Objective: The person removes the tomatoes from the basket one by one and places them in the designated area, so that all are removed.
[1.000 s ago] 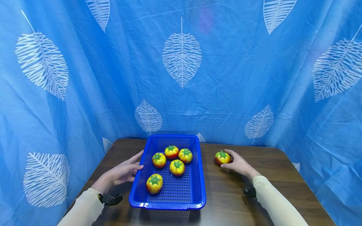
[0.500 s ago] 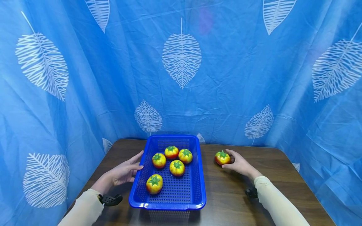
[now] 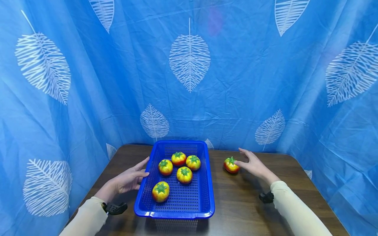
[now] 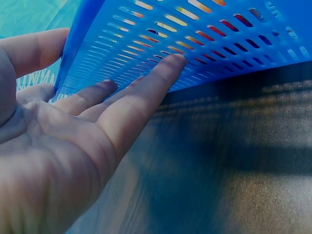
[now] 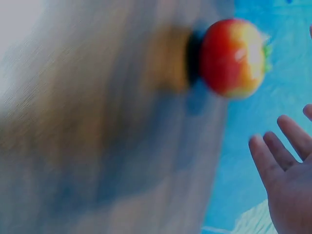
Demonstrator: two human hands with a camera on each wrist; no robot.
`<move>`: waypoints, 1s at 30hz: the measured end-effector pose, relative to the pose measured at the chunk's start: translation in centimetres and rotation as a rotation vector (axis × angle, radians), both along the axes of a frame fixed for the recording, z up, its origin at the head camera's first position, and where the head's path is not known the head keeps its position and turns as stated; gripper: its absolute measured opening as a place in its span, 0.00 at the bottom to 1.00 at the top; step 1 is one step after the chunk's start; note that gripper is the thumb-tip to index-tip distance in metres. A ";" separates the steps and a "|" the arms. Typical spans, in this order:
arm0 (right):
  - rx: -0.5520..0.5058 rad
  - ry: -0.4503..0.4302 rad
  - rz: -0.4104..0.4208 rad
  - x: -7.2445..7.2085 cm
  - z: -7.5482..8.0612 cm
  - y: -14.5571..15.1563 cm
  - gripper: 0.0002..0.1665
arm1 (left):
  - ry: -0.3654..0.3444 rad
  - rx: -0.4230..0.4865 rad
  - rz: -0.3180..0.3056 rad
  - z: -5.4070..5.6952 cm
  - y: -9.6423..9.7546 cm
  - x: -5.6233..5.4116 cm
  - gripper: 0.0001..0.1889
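Note:
A yellow-red tomato (image 3: 230,166) with a green leafy top sits on the table, right of the blue plastic basket (image 3: 174,215). Just right of this tomato is my right hand (image 3: 256,166), fingers spread and holding nothing. In the right wrist view a gap shows between the fingers and the tomato (image 5: 231,58). My left hand (image 3: 130,180) rests at the basket's left side. Seen from the left wrist, its extended fingers lie along the perforated wall (image 4: 214,29) under the rim. Several similar tomatoes, one being the near-left tomato (image 3: 160,191), lie inside the basket.
The brown wooden table (image 3: 236,203) carries the basket and the lone tomato. A blue curtain (image 3: 236,82) with white leaf prints hangs behind the table and along both sides. Dark bands with small devices sit on both wrists.
My right hand has let go of the lone tomato and drawn back to the right, its fingers spreading. The tomato stays on the table. The left hand and basket keep their places.

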State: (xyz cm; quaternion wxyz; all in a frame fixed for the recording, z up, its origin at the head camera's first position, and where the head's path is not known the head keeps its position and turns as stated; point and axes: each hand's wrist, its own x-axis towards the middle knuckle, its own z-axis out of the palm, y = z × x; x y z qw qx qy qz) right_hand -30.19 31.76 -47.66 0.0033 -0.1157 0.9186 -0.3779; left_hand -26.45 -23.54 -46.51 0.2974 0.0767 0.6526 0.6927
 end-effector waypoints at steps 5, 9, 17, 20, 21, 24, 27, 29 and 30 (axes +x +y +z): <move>-0.011 0.044 0.042 0.0 2.1 -1.9 0.49 | 0.007 -0.005 -0.005 -0.1 -0.1 -0.1 0.45; -0.014 0.052 0.096 0.3 3.6 -4.3 0.51 | 0.012 -0.014 0.002 -0.2 -0.2 -0.2 0.46; 0.016 0.037 0.227 0.9 5.4 -9.5 0.51 | 0.005 -0.010 0.008 -0.2 -0.2 -0.1 0.46; 0.043 0.021 0.290 1.1 5.8 -11.2 0.53 | 0.007 -0.008 0.008 -0.2 -0.1 -0.1 0.46; 0.056 0.014 0.313 1.1 5.9 -11.7 0.53 | 0.007 -0.007 0.007 -0.2 -0.1 -0.1 0.46; 0.099 -0.007 0.381 1.1 6.1 -13.1 0.55 | 0.009 -0.007 0.006 -0.3 0.0 0.0 0.46; 0.142 -0.025 0.440 1.0 6.1 -14.3 0.55 | 0.011 -0.006 0.004 -0.3 0.0 0.0 0.46; 0.161 -0.030 0.477 0.9 6.1 -15.0 0.55 | 0.011 -0.006 0.002 -0.3 0.0 -0.1 0.45; 0.173 -0.033 0.490 0.9 6.1 -15.3 0.55 | 0.010 -0.006 0.000 -0.3 0.0 -0.1 0.45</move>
